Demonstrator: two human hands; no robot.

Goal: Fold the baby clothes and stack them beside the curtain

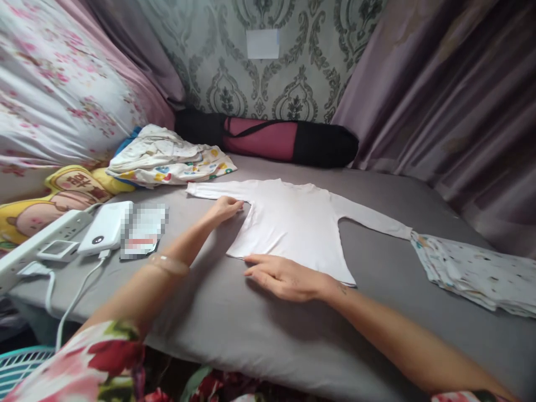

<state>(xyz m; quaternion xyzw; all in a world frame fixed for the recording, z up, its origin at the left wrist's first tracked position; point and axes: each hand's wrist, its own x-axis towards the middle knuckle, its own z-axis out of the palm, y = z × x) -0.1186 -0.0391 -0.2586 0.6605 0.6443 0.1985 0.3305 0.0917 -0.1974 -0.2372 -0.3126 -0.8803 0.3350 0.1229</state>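
Grey bed [251, 340] holds white shirt [295, 223] beneath open left hand [226, 208] and open right hand [287, 277].

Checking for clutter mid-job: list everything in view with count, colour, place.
shirt: 1, white, spread flat mid-bed
bed sheet: 1, grey, under everything
clothes pile: 1, cream with print, back left
folded cloth stack: 1, pale printed, far right
roll bag: 1, maroon and black, along the wall
power bank: 1, white, left, cabled
power strip: 1, white, far left
cushion: 1, yellow, left edge
left-hand grip: 1, bare, curled on the shirt's sleeve
right-hand grip: 1, bare, flat on the shirt's hem
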